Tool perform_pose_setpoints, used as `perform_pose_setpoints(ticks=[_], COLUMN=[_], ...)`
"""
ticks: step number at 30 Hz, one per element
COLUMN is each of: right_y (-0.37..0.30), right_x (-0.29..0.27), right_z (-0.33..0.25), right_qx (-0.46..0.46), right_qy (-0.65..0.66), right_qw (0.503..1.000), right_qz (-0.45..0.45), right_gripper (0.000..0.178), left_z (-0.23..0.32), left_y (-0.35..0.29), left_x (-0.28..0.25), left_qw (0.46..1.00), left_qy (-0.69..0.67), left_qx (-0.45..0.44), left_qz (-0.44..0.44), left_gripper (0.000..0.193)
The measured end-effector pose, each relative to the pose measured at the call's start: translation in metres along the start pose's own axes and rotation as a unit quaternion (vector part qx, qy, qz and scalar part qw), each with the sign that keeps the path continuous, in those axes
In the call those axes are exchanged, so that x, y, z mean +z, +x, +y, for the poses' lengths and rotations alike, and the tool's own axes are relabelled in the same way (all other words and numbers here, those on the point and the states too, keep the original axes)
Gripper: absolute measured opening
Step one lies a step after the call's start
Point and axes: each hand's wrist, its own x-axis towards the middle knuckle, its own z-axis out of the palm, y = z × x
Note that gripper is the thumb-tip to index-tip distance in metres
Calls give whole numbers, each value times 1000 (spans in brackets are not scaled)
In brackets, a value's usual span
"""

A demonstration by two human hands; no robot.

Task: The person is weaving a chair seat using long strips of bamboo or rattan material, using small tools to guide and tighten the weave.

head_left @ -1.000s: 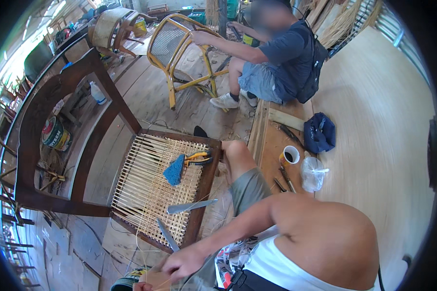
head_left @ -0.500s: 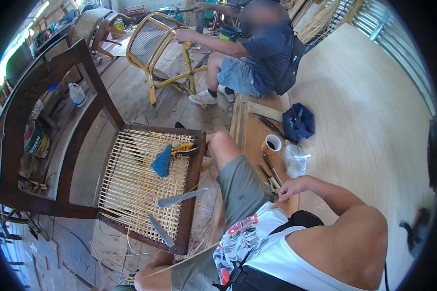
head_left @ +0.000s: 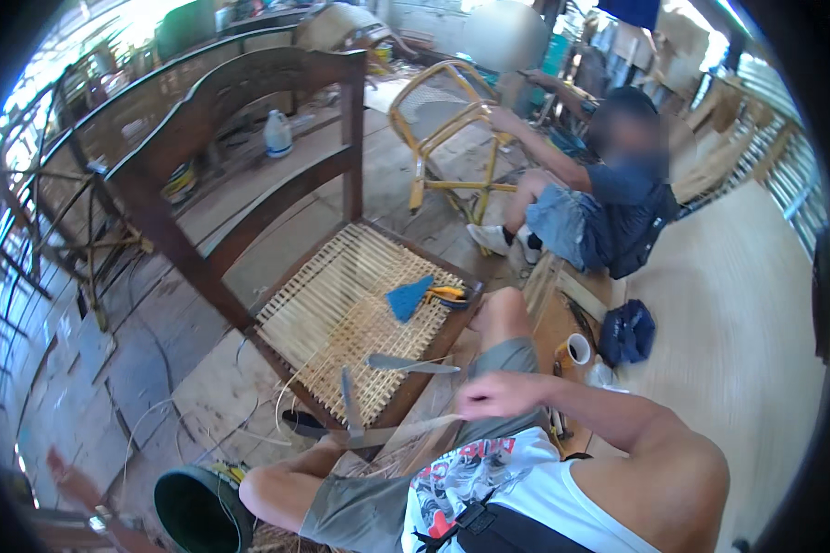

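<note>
My right hand [head_left: 500, 396] is above my thigh, fingers pinched on the end of a pale cane strip [head_left: 406, 429] that runs left past the seat's near corner. At the lower left my left hand [head_left: 72, 484], wearing a wristwatch, is held out; it is blurred, its fingers look apart and I see nothing in it. A dark wooden chair [head_left: 249, 230] stands before me with a partly woven cane seat [head_left: 327, 300]. On that seat lie a blue scrap of cloth or sponge [head_left: 410, 298], a yellow-and-black-handled tool [head_left: 450, 295] and two flat grey blades [head_left: 413, 365].
A dark green bucket [head_left: 171, 502] stands by my left knee. To my right are a cup of dark liquid [head_left: 576, 348], a navy cloth bundle [head_left: 627, 332] and a pale board [head_left: 738, 350]. Beyond, a seated person [head_left: 609, 194] grips a yellow rattan chair [head_left: 420, 152].
My view has swung left. My right hand has moved from beside the tools on the bench to above my thigh, with the cane strip. My left hand and the green bucket have come into view.
</note>
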Motion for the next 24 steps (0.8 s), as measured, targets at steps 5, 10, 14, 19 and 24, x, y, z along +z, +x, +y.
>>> perform_pose_setpoints(ticks=[5,10,14,19,24], right_y=[171,206,206,204,179], right_x=[18,-44,-77,-75,-87], right_z=[-106,-144,-91,-48,6], right_qx=[-178,-186,-84,-21,21], right_qy=[-43,-214,-60,42,19], right_qw=[983,958,993,998,993], right_qz=[-34,-54,-53,52,118], right_gripper=[22,21,19,16,19], left_z=[470,519,509,518,537], left_y=[62,36,46,26,17], left_x=[-140,-131,-117,-114,-100], left_qw=[661,484,451,442,467], left_qy=[-565,-672,-633,-593,-582], left_qx=[-310,-280,-302,-383,-374], left_qz=[-385,-486,-553,-553,-551], left_gripper=[26,29,23,21,19])
